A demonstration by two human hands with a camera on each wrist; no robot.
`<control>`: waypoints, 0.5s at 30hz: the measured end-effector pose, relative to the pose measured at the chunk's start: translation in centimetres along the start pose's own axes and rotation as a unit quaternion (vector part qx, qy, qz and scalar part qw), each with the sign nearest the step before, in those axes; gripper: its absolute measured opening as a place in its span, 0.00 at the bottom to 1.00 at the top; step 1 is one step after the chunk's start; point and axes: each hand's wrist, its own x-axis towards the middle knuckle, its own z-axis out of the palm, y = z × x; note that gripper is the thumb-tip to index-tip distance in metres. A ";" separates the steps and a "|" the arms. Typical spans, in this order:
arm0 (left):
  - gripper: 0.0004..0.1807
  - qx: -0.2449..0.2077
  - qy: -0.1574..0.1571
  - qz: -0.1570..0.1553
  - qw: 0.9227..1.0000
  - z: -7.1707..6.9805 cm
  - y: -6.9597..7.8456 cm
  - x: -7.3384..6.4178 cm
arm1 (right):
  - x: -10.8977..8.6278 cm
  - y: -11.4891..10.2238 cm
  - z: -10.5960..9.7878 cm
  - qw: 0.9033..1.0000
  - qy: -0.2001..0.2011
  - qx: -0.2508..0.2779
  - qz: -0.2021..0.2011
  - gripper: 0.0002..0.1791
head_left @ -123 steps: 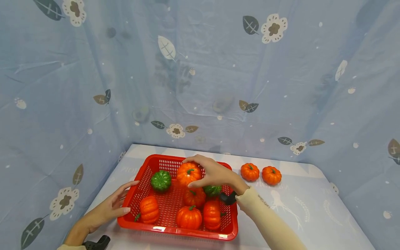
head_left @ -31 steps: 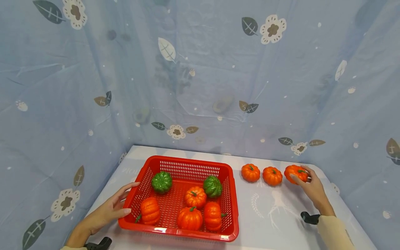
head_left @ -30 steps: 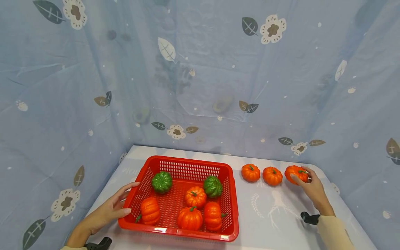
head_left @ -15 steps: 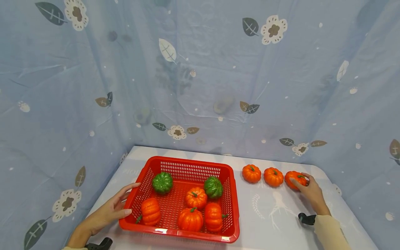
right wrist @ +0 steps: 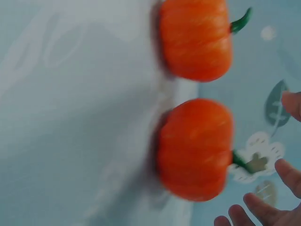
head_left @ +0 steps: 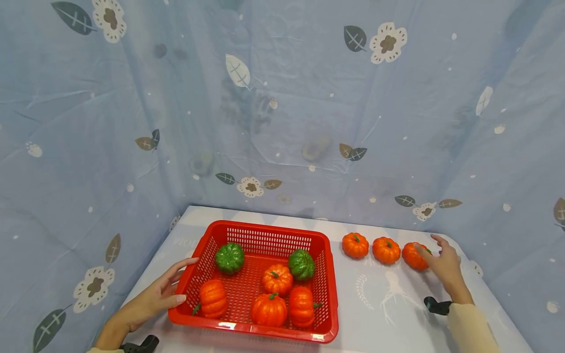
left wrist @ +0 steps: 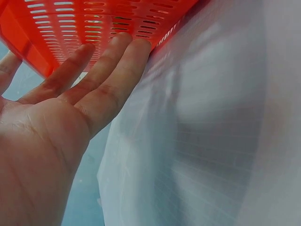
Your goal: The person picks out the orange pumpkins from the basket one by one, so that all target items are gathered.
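My right hand (head_left: pixel 447 267) hovers with spread fingers by the rightmost of three small orange pumpkins (head_left: pixel 414 256) on the table. In the right wrist view that pumpkin (right wrist: pixel 196 150) stands apart from the fingertips, stem up, with a second pumpkin (right wrist: pixel 196 40) beside it. At the left, my other hand (head_left: pixel 154 295) rests straight fingers against the side of a red plastic basket (head_left: pixel 265 329). The left wrist view has those fingers (left wrist: pixel 113 87) touching its slotted wall. Inside the basket lie several orange pumpkins (head_left: pixel 269 310) and two green ones (head_left: pixel 229 258), (head_left: pixel 301 264).
Two more orange pumpkins (head_left: pixel 355 245), (head_left: pixel 386 250) complete a row along the back of the white table (head_left: pixel 371 314). A blue patterned curtain (head_left: pixel 282 98) rises behind and on both sides. Black wrist devices (head_left: pixel 437 306) sit on both arms.
Over the last seconds my right hand carried an orange pumpkin from the basket to the right end of the row, lowered it, and let go, lifting slightly away. The left hand stayed put.
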 end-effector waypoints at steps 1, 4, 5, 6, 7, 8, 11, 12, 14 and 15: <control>0.44 0.000 -0.001 0.002 1.000 0.0 0.0 0.0 | -0.1 -0.6 -0.1 1.000 0.013 -0.005 -0.014 0.51; 0.44 -0.002 -0.004 0.007 1.000 -0.1 -0.1 -0.1 | -0.4 -2.5 -0.3 0.997 0.043 -0.012 -0.059 0.48; 0.44 -0.002 -0.005 0.008 1.000 -0.1 -0.1 -0.1 | -0.6 -3.3 -0.4 0.996 0.048 -0.010 -0.069 0.48; 0.44 -0.002 -0.004 0.007 1.000 -0.1 -0.1 -0.1 | -0.8 -4.1 -0.5 0.996 0.050 -0.005 -0.079 0.47; 0.44 -0.001 -0.003 0.006 1.000 -0.1 -0.1 -0.1 | -1.0 -4.9 -0.5 0.994 0.052 -0.001 -0.092 0.47; 0.44 0.000 -0.001 0.004 1.000 -0.1 -0.1 -0.1 | -1.2 -5.7 -0.5 0.993 0.051 0.004 -0.105 0.46; 0.44 0.002 0.003 -0.001 1.000 0.0 -0.1 -0.1 | -1.9 -7.9 -0.4 0.988 0.039 0.022 -0.146 0.44; 0.44 0.002 0.004 -0.003 1.000 0.0 0.0 0.0 | -2.2 -8.6 -0.3 0.986 0.036 0.026 -0.162 0.44; 0.44 0.003 0.004 -0.003 1.000 0.1 0.0 0.0 | -2.6 -10.0 0.0 0.980 0.026 0.035 -0.193 0.43; 0.44 0.003 0.004 -0.003 1.000 0.1 0.0 0.0 | -2.9 -10.6 0.1 0.978 0.022 0.036 -0.206 0.42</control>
